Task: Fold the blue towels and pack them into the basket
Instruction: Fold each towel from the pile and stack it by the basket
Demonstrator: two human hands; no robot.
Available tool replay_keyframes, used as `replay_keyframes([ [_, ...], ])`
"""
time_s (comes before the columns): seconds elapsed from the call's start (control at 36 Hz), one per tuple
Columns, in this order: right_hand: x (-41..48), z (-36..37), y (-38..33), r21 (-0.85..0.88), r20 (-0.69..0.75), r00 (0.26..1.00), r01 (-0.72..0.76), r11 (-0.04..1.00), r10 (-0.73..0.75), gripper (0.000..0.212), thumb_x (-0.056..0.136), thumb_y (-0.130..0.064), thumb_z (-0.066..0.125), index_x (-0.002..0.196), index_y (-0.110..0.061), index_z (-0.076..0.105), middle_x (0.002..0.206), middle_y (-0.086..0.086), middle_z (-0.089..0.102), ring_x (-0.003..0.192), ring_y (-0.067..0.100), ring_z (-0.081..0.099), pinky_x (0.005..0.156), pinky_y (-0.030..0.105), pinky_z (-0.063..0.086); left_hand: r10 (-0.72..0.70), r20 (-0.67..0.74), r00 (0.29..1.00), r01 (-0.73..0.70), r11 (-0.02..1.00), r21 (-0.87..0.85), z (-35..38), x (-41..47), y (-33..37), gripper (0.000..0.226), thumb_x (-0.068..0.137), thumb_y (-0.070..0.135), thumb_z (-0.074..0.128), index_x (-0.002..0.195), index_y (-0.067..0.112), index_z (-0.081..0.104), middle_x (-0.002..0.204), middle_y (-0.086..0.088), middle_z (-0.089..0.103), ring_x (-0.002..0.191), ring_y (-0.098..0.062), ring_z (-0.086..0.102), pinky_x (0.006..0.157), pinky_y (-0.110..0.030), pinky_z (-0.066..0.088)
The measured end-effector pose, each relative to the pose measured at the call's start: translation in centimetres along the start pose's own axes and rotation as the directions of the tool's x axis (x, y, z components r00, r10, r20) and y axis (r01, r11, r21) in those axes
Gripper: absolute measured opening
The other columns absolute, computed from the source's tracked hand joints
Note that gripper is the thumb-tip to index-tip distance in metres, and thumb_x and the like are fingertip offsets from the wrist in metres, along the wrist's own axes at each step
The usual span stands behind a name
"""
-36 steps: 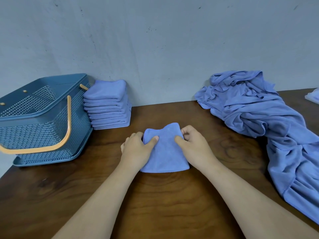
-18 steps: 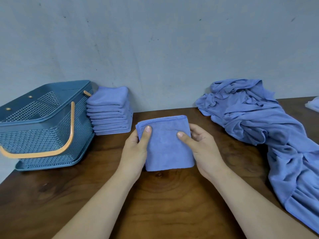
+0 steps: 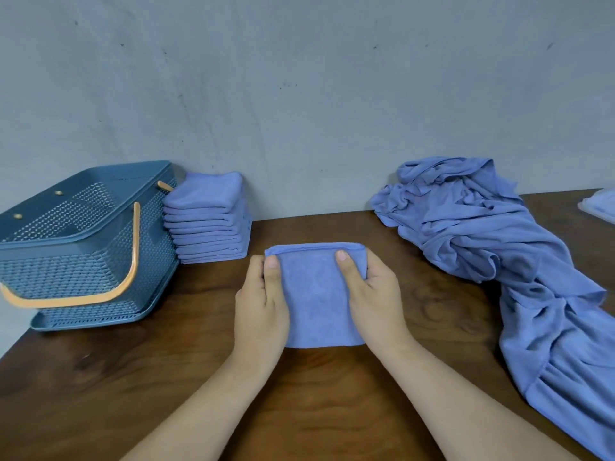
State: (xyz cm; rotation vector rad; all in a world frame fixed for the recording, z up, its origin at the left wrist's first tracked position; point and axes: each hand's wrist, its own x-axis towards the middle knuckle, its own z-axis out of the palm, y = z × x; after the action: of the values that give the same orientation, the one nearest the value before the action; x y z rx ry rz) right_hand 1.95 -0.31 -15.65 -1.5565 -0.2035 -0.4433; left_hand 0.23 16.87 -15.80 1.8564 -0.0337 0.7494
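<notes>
At the middle of the counter a folded blue towel is held between both hands, its far folded edge raised slightly. The left hand is clamped on the left edge, thumb on top; the right hand is clamped on the right edge likewise, and the fingers of both are hidden beneath the cloth. A stack of folded towels is set against the wall, just beside the basket, whose left side is cut off. A heap of unfolded towels is spread at the right and runs out of view. At the far right edge a pale flat item is only partly seen.
</notes>
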Motion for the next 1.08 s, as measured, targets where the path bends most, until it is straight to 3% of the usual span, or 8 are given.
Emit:
replay_keyframes([
  [0.11, 0.0, 0.0, -0.4, -0.087, 0.053, 0.998, -0.02, 0.996, 0.024, 0.044, 0.102, -0.061, 0.058, 0.082, -0.021, 0.059, 0.069, -0.012, 0.052, 0.065, 0.004, 0.048, 0.059, 0.018, 0.041, -0.064, 0.003, 0.998, 0.064, 0.997, -0.033, -0.9, -0.8, -0.1, 0.044, 0.112, 0.06, 0.033, 0.085, 0.029, 0.05, 0.073, 0.015, 0.056, 0.066, -0.002, 0.051, 0.062, -0.013, 0.043],
  [0.25, -0.6, 0.7, -1.1, 0.07, 0.253, 0.95, -0.204, 0.976, 0.181, 0.049, 0.099, -0.055, 0.068, 0.143, -0.059, 0.046, 0.109, -0.011, 0.078, 0.107, 0.002, 0.073, 0.083, 0.019, 0.055, -0.122, -0.071, 0.99, 0.121, 0.993, -0.013, -3.4, 0.0, -0.8, 0.046, 0.11, 0.063, 0.034, 0.091, 0.027, 0.056, 0.084, 0.013, 0.066, 0.076, -0.004, 0.061, 0.065, -0.015, 0.044],
  [0.39, -1.3, 1.6, -1.2, 0.147, 0.464, 0.883, -0.153, 0.977, 0.069, 0.057, 0.1, -0.016, 0.073, 0.148, -0.037, 0.052, 0.139, -0.001, 0.067, 0.13, 0.02, 0.064, 0.1, 0.03, 0.056, -0.201, -0.084, 0.976, 0.201, 0.98, -0.016, -4.7, 1.3, -1.6, 0.041, 0.112, 0.058, 0.033, 0.1, 0.031, 0.061, 0.1, 0.023, 0.071, 0.091, 0.005, 0.065, 0.074, -0.028, 0.045],
  [0.58, -0.6, 3.6, -1.8, -0.025, 0.406, 0.913, 0.046, 0.999, -0.032, 0.057, 0.1, -0.019, 0.073, 0.148, -0.045, 0.057, 0.149, -0.017, 0.052, 0.142, 0.012, 0.051, 0.117, 0.043, 0.046, -0.147, -0.079, 0.986, 0.143, 0.988, -0.052, -6.0, 3.2, -2.2, 0.041, 0.109, 0.063, 0.032, 0.098, 0.031, 0.057, 0.096, 0.021, 0.069, 0.088, 0.004, 0.064, 0.07, -0.018, 0.041],
  [0.78, 2.3, 7.2, -4.8, -0.111, 0.383, 0.892, 0.301, 0.947, -0.239, 0.058, 0.103, -0.017, 0.07, 0.152, -0.044, 0.052, 0.142, -0.017, 0.055, 0.141, 0.012, 0.05, 0.111, 0.014, 0.037, -0.016, -0.127, 0.992, -0.014, 0.973, -0.232, -9.2, 5.9, -1.7, 0.019, 0.107, 0.056, 0.047, 0.11, 0.041, 0.059, 0.101, 0.023, 0.067, 0.092, 0.005, 0.062, 0.081, -0.01, 0.045],
  [0.89, 5.3, 10.4, -6.8, -0.014, 0.379, 0.865, 0.361, 0.933, -0.329, 0.057, 0.103, -0.013, 0.068, 0.152, -0.037, 0.054, 0.139, -0.013, 0.057, 0.138, 0.017, 0.053, 0.116, 0.027, 0.041, 0.008, -0.121, 0.993, -0.065, 0.879, -0.472, -10.7, 6.4, -0.8, 0.033, 0.104, 0.042, 0.063, 0.134, 0.03, 0.055, 0.131, 0.003, 0.072, 0.123, -0.015, 0.068, 0.096, -0.025, 0.055],
  [0.97, 8.5, 13.7, -8.0, 0.13, 0.335, 0.87, 0.339, 0.932, -0.363, 0.057, 0.101, -0.005, 0.066, 0.152, -0.03, 0.055, 0.148, -0.006, 0.057, 0.142, 0.017, 0.052, 0.12, 0.041, 0.041, 0.042, -0.172, 0.984, -0.133, 0.813, -0.566, -11.7, 7.0, -0.7, 0.049, 0.102, 0.029, 0.067, 0.146, 0.022, 0.046, 0.143, -0.004, 0.064, 0.128, -0.024, 0.066, 0.081, -0.037, 0.064],
  [1.08, 13.7, 18.9, -9.0, 0.27, 0.241, 0.936, 0.189, 0.944, -0.257, 0.058, 0.097, -0.005, 0.067, 0.146, -0.034, 0.06, 0.15, -0.02, 0.059, 0.14, 0.002, 0.053, 0.113, 0.027, 0.047, -0.012, -0.241, 0.971, -0.129, 0.816, -0.564, -12.0, 7.2, -1.6, 0.057, 0.101, 0.031, 0.064, 0.153, 0.026, 0.041, 0.151, 0.002, 0.057, 0.123, -0.029, 0.069, 0.075, -0.043, 0.066],
])
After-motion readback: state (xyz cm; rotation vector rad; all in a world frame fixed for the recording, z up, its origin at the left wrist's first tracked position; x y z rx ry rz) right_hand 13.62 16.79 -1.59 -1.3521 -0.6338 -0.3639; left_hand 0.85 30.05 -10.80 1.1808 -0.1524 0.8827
